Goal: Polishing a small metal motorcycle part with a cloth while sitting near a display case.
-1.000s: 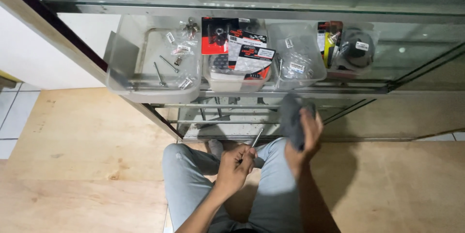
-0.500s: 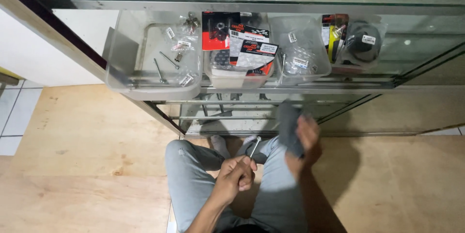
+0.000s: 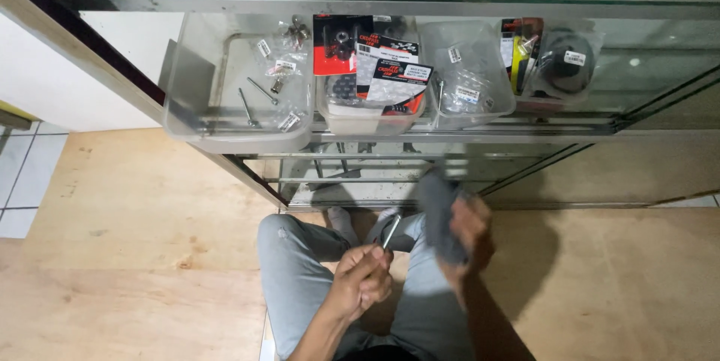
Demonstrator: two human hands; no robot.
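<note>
I sit on a wooden floor in grey trousers, facing a glass display cabinet. My left hand is closed around a thin silver metal rod that points up and away from me. To its right, my right hand grips a dark grey cloth, blurred by motion and raised just beside the rod's tip. Both hands hover over my lap, close together but apart.
On the cabinet shelf stand a clear plastic tray with bolts and small bagged parts, a clear tub of red-and-black packets, another tub of bagged parts, and a black round part. White floor tiles lie at the left.
My right hand with the cloth has shifted slightly lower and towards the rod. The left hand keeps the rod in nearly the same place.
</note>
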